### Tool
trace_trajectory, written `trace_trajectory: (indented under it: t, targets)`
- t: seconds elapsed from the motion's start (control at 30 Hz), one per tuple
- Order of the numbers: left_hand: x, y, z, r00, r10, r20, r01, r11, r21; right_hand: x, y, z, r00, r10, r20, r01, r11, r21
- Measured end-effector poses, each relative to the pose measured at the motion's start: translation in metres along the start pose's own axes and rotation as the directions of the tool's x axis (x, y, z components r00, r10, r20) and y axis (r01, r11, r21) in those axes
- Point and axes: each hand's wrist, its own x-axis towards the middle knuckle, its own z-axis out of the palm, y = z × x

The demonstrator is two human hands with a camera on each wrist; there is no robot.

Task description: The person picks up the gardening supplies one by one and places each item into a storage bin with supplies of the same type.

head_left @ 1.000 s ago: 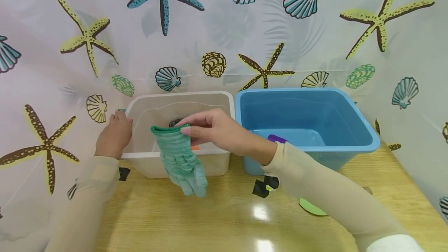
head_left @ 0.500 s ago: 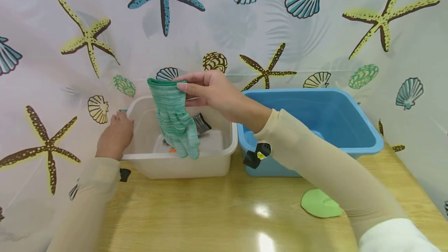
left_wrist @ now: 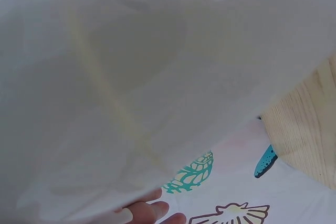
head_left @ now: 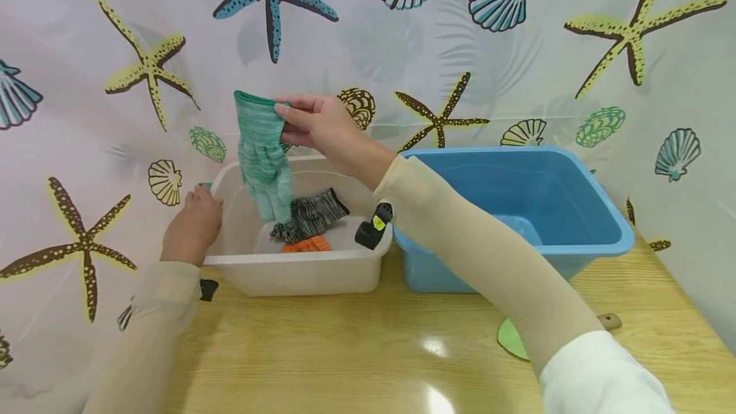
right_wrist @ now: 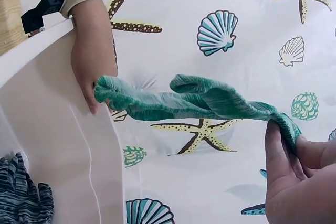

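Note:
My right hand [head_left: 324,123] pinches the cuff of a green knit glove [head_left: 261,145] between thumb and fingers. The glove hangs fingers-down over the left part of a white plastic bin [head_left: 305,262]. In the right wrist view the glove [right_wrist: 194,100] stretches away from the pinching fingers [right_wrist: 278,153]. My left hand [head_left: 194,222] grips the bin's left rim; in the left wrist view only some fingertips [left_wrist: 147,211] show beside the bin's wall [left_wrist: 131,77]. Inside the bin lie a black-and-grey knit glove [head_left: 316,213] and an orange ribbed knit piece [head_left: 307,245], partly hidden by the front wall.
A blue plastic bin [head_left: 517,251] stands right of the white one on the wooden table [head_left: 322,350]. A light green flat item [head_left: 512,339] and a wooden handle end [head_left: 609,321] show around my right forearm. Behind hangs a shell-and-starfish curtain [head_left: 368,37].
My right hand has lifted the green glove from the white bin's front edge, up and slightly left. The black-and-grey glove has come into fuller view. The left hand stays on the rim.

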Motion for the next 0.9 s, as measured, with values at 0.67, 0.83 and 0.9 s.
trace_trajectory:
  t: [0.67,0.83,0.9]
  targets:
    - [-0.001,0.001,-0.001,0.999,0.012,-0.033,-0.012,1.000,-0.009,0.063,0.077,-0.010,0.988,0.037,-0.152,-0.014,0.989,0.149]
    - [-0.001,-0.001,-0.001,0.998,0.030,-0.053,-0.030,1.000,-0.002,0.071,0.087,-0.016,0.981,0.019,-0.193,0.004,0.993,0.122]
    - [-0.001,-0.001,-0.001,0.998,0.028,-0.052,-0.028,1.000,-0.004,0.073,0.090,-0.017,0.980,0.014,-0.199,0.006,0.995,0.103]
